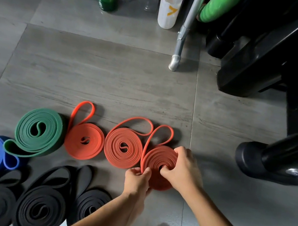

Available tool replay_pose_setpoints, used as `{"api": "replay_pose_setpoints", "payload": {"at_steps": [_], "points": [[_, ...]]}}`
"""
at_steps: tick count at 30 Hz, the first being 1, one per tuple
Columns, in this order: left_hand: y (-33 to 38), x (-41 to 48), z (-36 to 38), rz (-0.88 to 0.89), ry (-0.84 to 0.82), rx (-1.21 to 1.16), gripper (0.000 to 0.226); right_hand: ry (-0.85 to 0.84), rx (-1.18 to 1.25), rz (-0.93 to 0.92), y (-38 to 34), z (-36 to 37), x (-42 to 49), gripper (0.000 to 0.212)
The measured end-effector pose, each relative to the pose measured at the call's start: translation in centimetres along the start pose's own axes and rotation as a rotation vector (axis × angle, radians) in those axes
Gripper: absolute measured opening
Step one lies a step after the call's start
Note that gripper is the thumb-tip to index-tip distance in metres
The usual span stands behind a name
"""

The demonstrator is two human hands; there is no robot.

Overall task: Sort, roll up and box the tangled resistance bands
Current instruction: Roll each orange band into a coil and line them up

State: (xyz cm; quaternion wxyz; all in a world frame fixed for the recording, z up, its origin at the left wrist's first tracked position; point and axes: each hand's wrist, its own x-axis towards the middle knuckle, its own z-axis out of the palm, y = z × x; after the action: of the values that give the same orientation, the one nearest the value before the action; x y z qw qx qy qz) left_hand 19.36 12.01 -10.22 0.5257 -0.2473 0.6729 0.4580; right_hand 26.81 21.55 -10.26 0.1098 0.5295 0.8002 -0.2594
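Nearly wound, an orange band [157, 158] is pictured lying flat on the grey floor [110, 78], at the right end of a row of coiled bands [123, 148]; its centre is pressed by the curled fingers of the right hand [182, 167], the thumb hooked over the far rim; the free strand is pinched at the coil's near-left edge by the left hand [137, 179]. The unwound loop [171, 134] is stretched away from the person, its long axis pointing far and slightly right; this slack would likely be fed round by the nearer left hand; no box is seen.
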Motion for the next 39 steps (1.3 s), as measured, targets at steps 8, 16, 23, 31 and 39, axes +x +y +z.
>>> {"api": "replay_pose_setpoints", "payload": {"at_steps": [8,16,23,31,39], "points": [[0.2,0.1,-0.4,0.007,-0.065,0.006,0.009,-0.009,-0.247,-0.299,-1.2,-1.2,1.2,0.051],[0.6,0.3,-0.1,-0.012,-0.109,0.019,0.016,-0.125,-0.360,-0.496,-2.5,-2.1,3.5,0.050],[1.1,1.0,0.4,0.091,-0.099,0.093,0.027,-0.174,-0.039,-0.278,-1.0,-2.0,3.3,0.053],[3.0,0.9,0.6,0.049,-0.105,0.202,0.021,-0.212,0.106,-0.237,-0.2,-1.8,3.1,0.051],[6.4,0.0,-1.9,0.684,-0.182,1.114,0.030,-0.092,-0.100,-0.361,0.0,-3.5,2.3,0.123]]}}
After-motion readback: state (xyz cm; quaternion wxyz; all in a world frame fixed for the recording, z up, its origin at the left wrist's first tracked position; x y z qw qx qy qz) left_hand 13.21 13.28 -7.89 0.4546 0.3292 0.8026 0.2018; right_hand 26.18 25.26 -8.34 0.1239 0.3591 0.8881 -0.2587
